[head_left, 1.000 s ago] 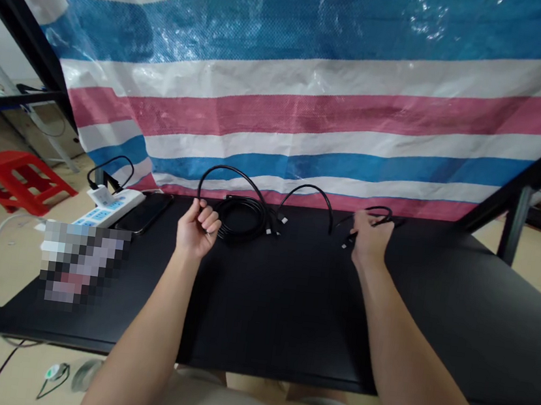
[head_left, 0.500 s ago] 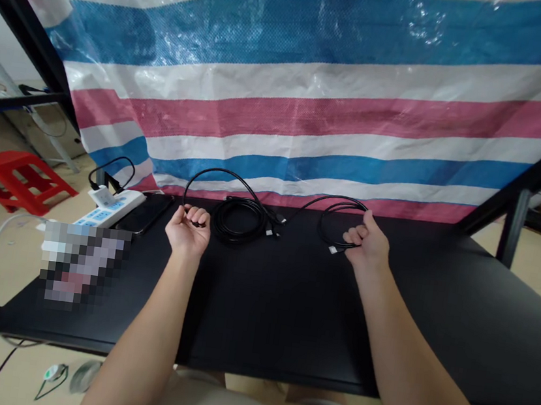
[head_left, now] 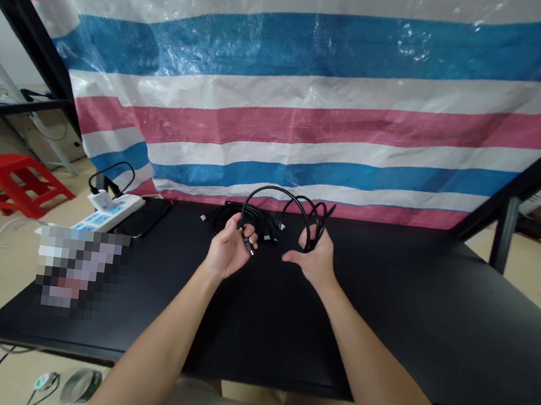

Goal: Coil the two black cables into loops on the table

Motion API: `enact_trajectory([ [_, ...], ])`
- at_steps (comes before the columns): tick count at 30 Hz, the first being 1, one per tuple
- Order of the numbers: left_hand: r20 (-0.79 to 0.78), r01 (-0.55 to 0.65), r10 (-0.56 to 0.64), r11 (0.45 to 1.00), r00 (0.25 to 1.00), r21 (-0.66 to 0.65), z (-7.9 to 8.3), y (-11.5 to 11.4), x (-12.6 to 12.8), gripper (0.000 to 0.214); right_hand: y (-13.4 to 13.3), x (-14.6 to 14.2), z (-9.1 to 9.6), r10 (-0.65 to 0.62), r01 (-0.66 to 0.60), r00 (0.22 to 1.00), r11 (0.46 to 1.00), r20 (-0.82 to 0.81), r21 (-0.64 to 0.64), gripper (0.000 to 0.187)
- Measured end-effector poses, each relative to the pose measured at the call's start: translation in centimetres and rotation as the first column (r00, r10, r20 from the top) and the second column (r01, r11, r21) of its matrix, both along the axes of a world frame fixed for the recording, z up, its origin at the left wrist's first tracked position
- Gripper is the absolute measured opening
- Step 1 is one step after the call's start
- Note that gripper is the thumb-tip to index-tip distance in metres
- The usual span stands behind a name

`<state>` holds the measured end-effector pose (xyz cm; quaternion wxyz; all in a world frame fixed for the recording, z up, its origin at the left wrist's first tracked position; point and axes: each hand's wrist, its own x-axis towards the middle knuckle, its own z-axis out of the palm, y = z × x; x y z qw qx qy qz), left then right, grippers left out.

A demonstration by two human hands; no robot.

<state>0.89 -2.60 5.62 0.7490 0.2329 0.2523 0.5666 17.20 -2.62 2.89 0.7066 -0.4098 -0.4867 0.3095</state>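
Note:
Both of my hands hold one black cable above the black table. My left hand is closed around one end of it, with a small plug sticking out by the fingers. My right hand grips several loops of the same cable, which arch up between the two hands. Behind my hands a coiled bundle of black cables lies flat on the table near the back edge.
A white power strip with a black plug and a dark phone lie at the table's far left. A striped tarp hangs behind the table. A red stool stands on the floor at left. A black frame post rises at right.
My hands have come together from wide apart toward the table's middle. The cable's long arc has been gathered into loops at my right hand, and my left hand now holds it close by.

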Motion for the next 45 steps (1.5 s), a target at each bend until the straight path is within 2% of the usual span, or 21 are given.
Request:
enact_trajectory([
  [2,-0.003,0.009,-0.009,1.0,1.0,0.015,-0.1,0.0,0.1,0.016,-0.2,-0.4,0.0,-0.104,0.108,0.991,0.993,0.087,-0.042,0.049],
  [3,-0.007,0.007,-0.007,0.999,1.0,0.034,-0.2,0.1,0.1,0.017,-0.1,-0.3,0.0,-0.158,0.162,0.985,0.985,0.071,-0.059,0.045],
  [5,-0.044,0.02,-0.017,0.997,0.999,0.071,-0.4,0.3,-0.1,0.025,0.2,0.3,0.3,-0.205,0.198,0.976,0.976,-0.08,-0.089,0.042],
  [7,-0.133,0.074,-0.061,0.993,0.989,0.092,-0.9,0.7,-0.2,0.032,0.5,1.3,0.9,-0.127,0.103,0.954,0.99,-0.273,-0.098,0.042],
  [9,-0.246,0.133,-0.104,0.986,0.964,0.104,-1.6,1.0,0.0,0.036,0.6,2.2,1.4,0.046,-0.079,0.918,0.995,-0.394,-0.068,0.045],
  [12,-0.348,0.091,-0.031,0.983,0.937,0.16,-2.9,1.2,0.9,0.039,0.1,2.9,1.8,0.291,-0.332,0.847,0.943,-0.445,-0.015,0.054],
  [14,-0.321,-0.04,0.108,0.977,0.941,0.21,-3.4,1.1,1.6,0.043,-0.2,2.7,1.7,0.397,-0.442,0.794,0.897,-0.46,0.01,0.058],
  [16,-0.264,-0.124,0.184,0.965,0.947,0.231,-3.5,0.9,2.2,0.047,-0.4,2.3,1.4,0.462,-0.513,0.747,0.858,-0.478,0.027,0.059],
  [18,-0.205,-0.114,0.155,0.974,0.966,0.198,-3.2,0.5,2.4,0.049,-0.5,1.8,1.1,0.506,-0.565,0.705,0.824,-0.497,0.037,0.058],
  [21,-0.152,-0.015,0.022,0.999,0.988,0.045,-2.6,0.0,2.3,0.037,-0.4,1.1,0.8,0.528,-0.611,0.67,0.791,-0.522,0.016,0.054],
  [23,-0.144,-0.019,0.014,0.999,0.989,-0.034,-2.3,0.0,2.1,0.026,-0.2,0.7,0.7,0.492,-0.608,0.687,0.792,-0.535,-0.053,0.051],
  [25,-0.145,-0.091,0.082,0.994,0.986,-0.056,-2.2,0.0,2.0,0.02,0.0,0.3,0.6,0.402,-0.557,0.743,0.815,-0.535,-0.16,0.05],
  [27,-0.152,-0.144,0.133,0.988,0.979,-0.062,-2.1,0.1,2.2,0.018,0.2,-0.1,0.4,0.282,-0.46,0.814,0.848,-0.508,-0.265,0.049],
  [30,-0.187,-0.103,0.087,0.991,0.978,-0.081,-2.0,0.1,2.5,0.027,0.3,-0.6,0.2,0.147,-0.303,0.904,0.883,-0.402,-0.357,0.046],
  [32,-0.227,-0.077,0.06,0.995,0.972,-0.065,-2.0,0.1,2.5,0.034,0.3,-0.6,0.1,0.118,-0.237,0.945,0.89,-0.305,-0.39,0.045],
  [35,-0.311,-0.072,0.067,0.997,0.948,-0.003,-2.0,0.2,2.3,0.04,0.2,-0.3,0.1,0.146,-0.197,0.978,0.871,-0.147,-0.449,0.043],
  [37,-0.382,-0.111,0.132,0.991,0.915,0.078,-2.2,0.4,1.9,0.042,0.1,-0.1,0.2,0.159,-0.154,0.987,0.865,-0.03,-0.477,0.04],
  [39,-0.498,-0.147,0.233,0.968,0.835,0.206,-2.4,0.7,1.5,0.04,0.0,-0.1,0.2,0.135,-0.078,0.986,0.882,0.092,-0.464,0.037],
  [43,-0.707,-0.149,0.418,0.899,0.571,0.411,-2.8,0.8,0.7,0.017,-0.3,-0.2,0.1,0.079,0.012,0.972,0.924,0.221,-0.383,0.039],
  [45,-0.711,-0.137,0.528,0.836,0.465,0.532,-3.1,0.7,0.4,0.032,-0.3,-0.3,0.0,0.106,-0.032,0.978,0.927,0.18,-0.374,0.043],
])
